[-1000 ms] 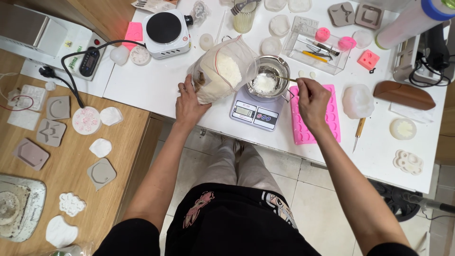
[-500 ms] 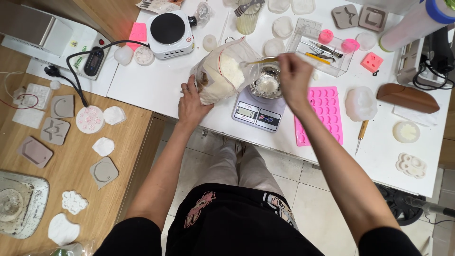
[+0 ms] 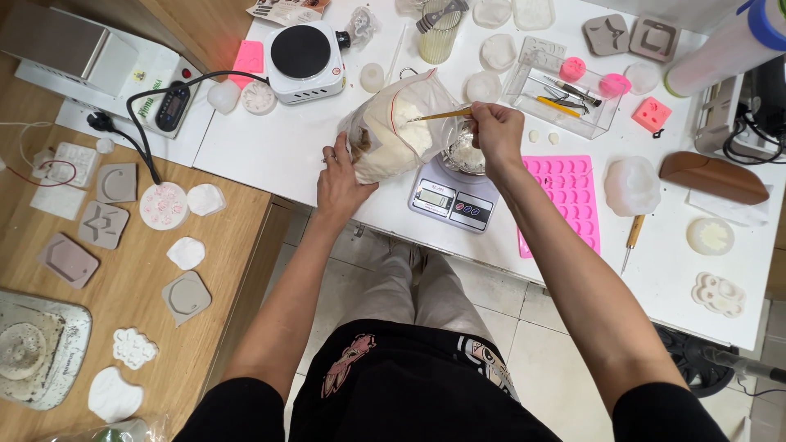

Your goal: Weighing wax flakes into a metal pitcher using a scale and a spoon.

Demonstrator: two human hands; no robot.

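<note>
My left hand grips the lower side of a clear plastic bag full of white flakes, holding it tilted on the white table. My right hand pinches a thin gold-handled spoon whose tip reaches into the bag's open mouth. Just under my right hand sits a small metal bowl holding white flakes, standing on a grey digital scale.
A pink silicone mould tray lies right of the scale. Behind are a white hotplate, a clear box of tools, a ribbed glass and several white moulds. Grey and white casts lie on the wooden table at left.
My right hand has carried the spoon from the metal bowl leftward into the bag's mouth. My left hand keeps its hold on the bag.
</note>
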